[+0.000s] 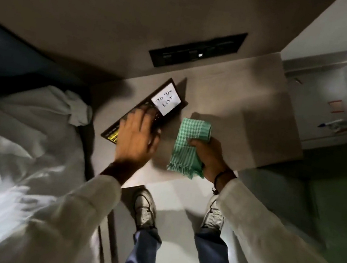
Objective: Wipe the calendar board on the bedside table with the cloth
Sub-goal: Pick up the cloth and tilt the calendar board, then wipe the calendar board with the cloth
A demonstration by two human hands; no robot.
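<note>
Centre frame, the left hand (pixel 137 136) lies flat, fingers spread, on the dark calendar board (pixel 146 109) lying on the worktop (pixel 227 108). Just beside it, the right hand (pixel 208 155) is clenched around the green checked cloth (pixel 188 147). A white "To Do List" note (pixel 166 101) shows at the board's upper end.

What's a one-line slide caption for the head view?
Left hand spread over the dark calendar board on the bedside table; right hand holds the green cloth beside it.

Taupe wall (pixel 118 10) carries a recessed black switch panel (pixel 197 49). White bedding (pixel 21 131) lies at left against a dark headboard (pixel 11 48). Pale floor (pixel 180 200) below; green carpet (pixel 337 201) at right. Lighting is dim, with hard shadows
</note>
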